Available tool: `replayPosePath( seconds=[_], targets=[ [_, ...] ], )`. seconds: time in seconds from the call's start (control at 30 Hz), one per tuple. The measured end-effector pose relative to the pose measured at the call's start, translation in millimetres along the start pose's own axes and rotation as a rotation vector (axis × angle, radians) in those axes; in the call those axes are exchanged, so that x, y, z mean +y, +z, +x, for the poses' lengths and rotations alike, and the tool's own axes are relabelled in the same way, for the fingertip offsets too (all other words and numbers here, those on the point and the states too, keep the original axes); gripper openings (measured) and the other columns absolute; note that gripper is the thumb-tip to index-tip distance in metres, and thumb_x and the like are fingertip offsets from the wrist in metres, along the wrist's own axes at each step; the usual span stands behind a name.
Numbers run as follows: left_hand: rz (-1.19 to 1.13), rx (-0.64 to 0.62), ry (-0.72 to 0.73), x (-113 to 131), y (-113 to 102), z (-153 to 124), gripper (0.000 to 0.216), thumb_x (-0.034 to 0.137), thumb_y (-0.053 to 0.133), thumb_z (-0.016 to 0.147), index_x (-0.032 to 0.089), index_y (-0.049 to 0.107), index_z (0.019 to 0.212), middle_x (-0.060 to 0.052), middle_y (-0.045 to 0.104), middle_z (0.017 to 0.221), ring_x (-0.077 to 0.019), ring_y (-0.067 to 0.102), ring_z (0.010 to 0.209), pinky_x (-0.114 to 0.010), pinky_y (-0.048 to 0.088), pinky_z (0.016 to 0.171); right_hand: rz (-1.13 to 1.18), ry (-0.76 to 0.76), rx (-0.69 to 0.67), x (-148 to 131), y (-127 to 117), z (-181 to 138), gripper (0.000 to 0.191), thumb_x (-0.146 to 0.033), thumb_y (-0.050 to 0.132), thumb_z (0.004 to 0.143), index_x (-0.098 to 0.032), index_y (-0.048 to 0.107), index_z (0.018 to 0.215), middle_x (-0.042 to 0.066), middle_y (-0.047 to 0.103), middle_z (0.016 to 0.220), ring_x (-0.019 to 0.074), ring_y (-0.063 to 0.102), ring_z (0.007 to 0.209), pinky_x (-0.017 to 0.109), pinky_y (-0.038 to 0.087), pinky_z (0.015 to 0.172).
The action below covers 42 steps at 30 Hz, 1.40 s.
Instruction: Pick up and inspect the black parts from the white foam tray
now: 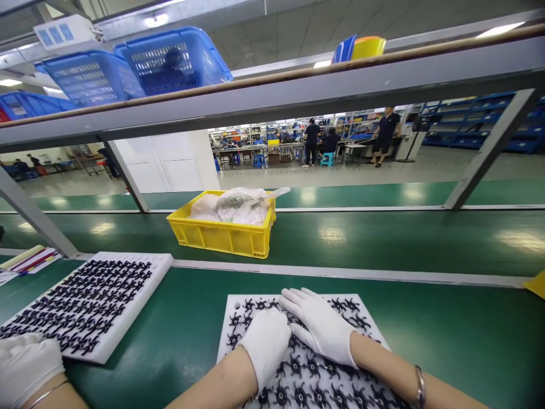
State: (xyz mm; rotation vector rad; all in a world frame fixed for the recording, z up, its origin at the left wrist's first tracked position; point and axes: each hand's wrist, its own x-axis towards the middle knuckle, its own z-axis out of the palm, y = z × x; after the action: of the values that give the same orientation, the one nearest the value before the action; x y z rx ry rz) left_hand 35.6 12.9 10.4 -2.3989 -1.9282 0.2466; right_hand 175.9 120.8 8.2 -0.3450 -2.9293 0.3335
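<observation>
On tray (231, 304) | L hand (266, 346), R hand (321, 328) (gloved) | parts (235, 321) under fingers (293, 301)

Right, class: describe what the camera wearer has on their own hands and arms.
Plain white fabric gloves cover the left hand and the right hand, ending at the wrists. No sleeves show on the forearms. A thin metal bangle circles the right wrist. The gloved hand at lower left, with its own thin bracelet, seems to be a co-worker's.

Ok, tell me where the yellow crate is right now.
In the head view, the yellow crate sits left of centre on the far green belt, beyond the near white tray, with plastic bags inside it.
</observation>
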Motion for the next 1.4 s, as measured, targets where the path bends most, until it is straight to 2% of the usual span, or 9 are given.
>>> replayPosePath(
  seconds=[0.17,0.37,0.6,0.8,0.97,1.27,1.4],
  targets=[
    [0.017,0.023,0.004,-1,4,-4,0.01,0.012,0.051,0.082,0.01,0.062,0.083,-0.012,0.063,0.083,-0.0245,0.061,0.082,-0.035,0.049,0.074,-0.003,-0.004,0.008,0,-1,-1,0.053,-0.033,0.045,0.09,-0.025,0.032,0.141,0.008,0.037,0.141,0.0282,0.035,0.126,0.051,0.024,0.107],
    [0.066,0.013,-0.008,9,11,-7,0.018,0.007,0.052,0.079,0.006,0.062,0.094,-0.019,0.061,0.096,-0.0312,0.058,0.095,-0.041,0.046,0.081,-0.005,-0.001,0.014,1,2,-1,0.051,-0.034,0.043,0.092,-0.023,0.034,0.14,0.009,0.037,0.142,0.0284,0.033,0.127,0.051,0.022,0.108],
    [0.07,-0.019,0.07,2,-4,-2,0.014,0.009,0.056,0.076,0.006,0.064,0.086,-0.019,0.063,0.092,-0.0319,0.06,0.093,-0.04,0.048,0.078,-0.019,-0.004,0.014,2,2,-1,0.05,-0.033,0.044,0.091,-0.023,0.035,0.14,0.01,0.037,0.141,0.0286,0.035,0.126,0.051,0.024,0.107],
    [0.029,-0.026,0.186,-17,-21,2,0.017,0.023,0.056,0.077,0.01,0.066,0.081,-0.015,0.065,0.085,-0.0287,0.063,0.081,-0.037,0.051,0.07,-0.016,-0.012,0.022,2,3,-1,0.05,-0.033,0.044,0.091,-0.023,0.035,0.139,0.01,0.038,0.14,0.0282,0.037,0.124,0.05,0.024,0.106],
    [0.017,-0.011,0.211,-23,-24,8,0.027,0.037,0.061,0.068,0.01,0.066,0.071,-0.014,0.063,0.071,-0.0272,0.062,0.065,-0.033,0.05,0.057,0.002,-0.01,0.033,2,3,-1,0.05,-0.035,0.044,0.091,-0.023,0.038,0.139,0.011,0.04,0.138,0.0292,0.037,0.124,0.05,0.025,0.105],
    [-0.009,0.009,0.178,-24,-26,8,0.033,0.041,0.062,0.066,0.011,0.067,0.076,-0.014,0.063,0.071,-0.0269,0.062,0.063,-0.034,0.05,0.055,-0.007,-0.036,0.005,9,3,1,0.055,-0.036,0.047,0.09,-0.022,0.033,0.142,0.011,0.038,0.14,0.0296,0.037,0.125,0.05,0.027,0.105],
    [-0.039,-0.025,0.148,-28,-34,4,0.033,0.043,0.061,0.066,0.012,0.066,0.075,-0.012,0.064,0.071,-0.0257,0.062,0.06,-0.033,0.049,0.051,0.072,-0.027,-0.047,13,-6,6,0.047,-0.041,0.04,0.095,-0.021,0.041,0.137,0.011,0.042,0.138,0.0285,0.041,0.122,0.047,0.033,0.103]
  ],
)
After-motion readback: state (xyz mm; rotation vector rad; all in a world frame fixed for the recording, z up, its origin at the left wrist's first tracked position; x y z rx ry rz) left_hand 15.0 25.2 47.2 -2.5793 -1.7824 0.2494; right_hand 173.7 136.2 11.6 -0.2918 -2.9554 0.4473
